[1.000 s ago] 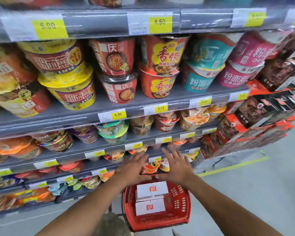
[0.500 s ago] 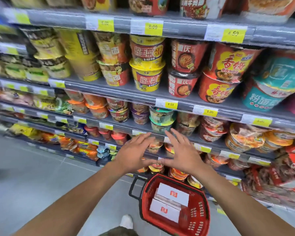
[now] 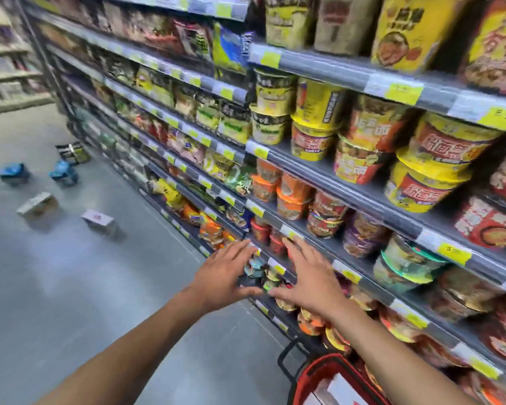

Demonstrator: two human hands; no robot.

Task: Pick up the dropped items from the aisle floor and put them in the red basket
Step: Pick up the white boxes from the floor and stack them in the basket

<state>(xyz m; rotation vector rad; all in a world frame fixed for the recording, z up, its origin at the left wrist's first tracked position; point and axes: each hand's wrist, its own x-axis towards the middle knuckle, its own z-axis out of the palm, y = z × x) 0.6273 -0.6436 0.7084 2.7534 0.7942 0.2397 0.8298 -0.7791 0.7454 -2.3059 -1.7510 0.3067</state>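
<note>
Head view gives us both hands raised in front of the noodle shelves (image 3: 348,182); our left hand (image 3: 225,276) and our right hand (image 3: 307,285) have the fingers spread straight and hold nothing. The red basket (image 3: 313,372) is at the bottom right, under the right forearm, with a white carton (image 3: 342,390) inside; the dropped items lie well apart from it on the aisle floor (image 3: 70,287): a red-marked box (image 3: 98,220), a pale box (image 3: 37,203), two blue packs (image 3: 63,172) (image 3: 13,172) and, it seems through the blur, a dark pack (image 3: 72,152).
</note>
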